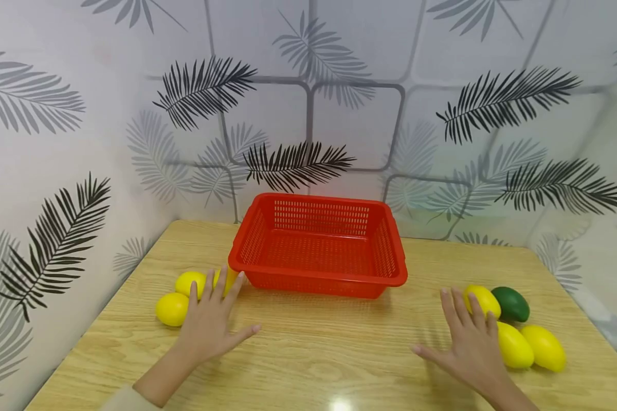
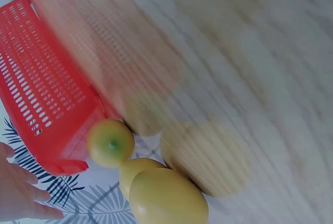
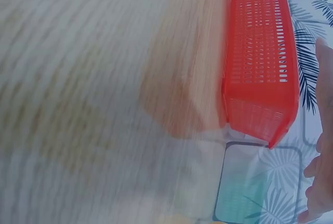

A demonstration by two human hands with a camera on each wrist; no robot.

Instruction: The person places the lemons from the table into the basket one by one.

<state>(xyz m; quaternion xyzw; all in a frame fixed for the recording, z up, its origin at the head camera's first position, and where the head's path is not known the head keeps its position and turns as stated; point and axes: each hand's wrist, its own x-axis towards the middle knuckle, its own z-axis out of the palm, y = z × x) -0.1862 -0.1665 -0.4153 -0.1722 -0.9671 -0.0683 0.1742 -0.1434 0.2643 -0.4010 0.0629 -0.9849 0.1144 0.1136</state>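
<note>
My left hand (image 1: pixel 207 330) is held out over the table with its fingers spread and nothing in its grip. In the head view its fingertips overlap a group of yellow lemon-like fruits (image 1: pixel 172 309). One round fruit (image 2: pixel 111 143) with a green stem spot shows near the basket in the left wrist view. Palm down on the other side, my right hand (image 1: pixel 474 349) also has spread fingers and holds nothing. Beside it lie yellow mango-like fruits (image 1: pixel 544 348) and a dark green one (image 1: pixel 511 303); its fingers partly cover the nearest yellow ones.
A red perforated plastic basket (image 1: pixel 319 276) stands at the back middle of the wooden table (image 1: pixel 308 354), with no fruit in it. Behind the table and along its sides rise walls (image 1: pixel 355 137) printed with leaves.
</note>
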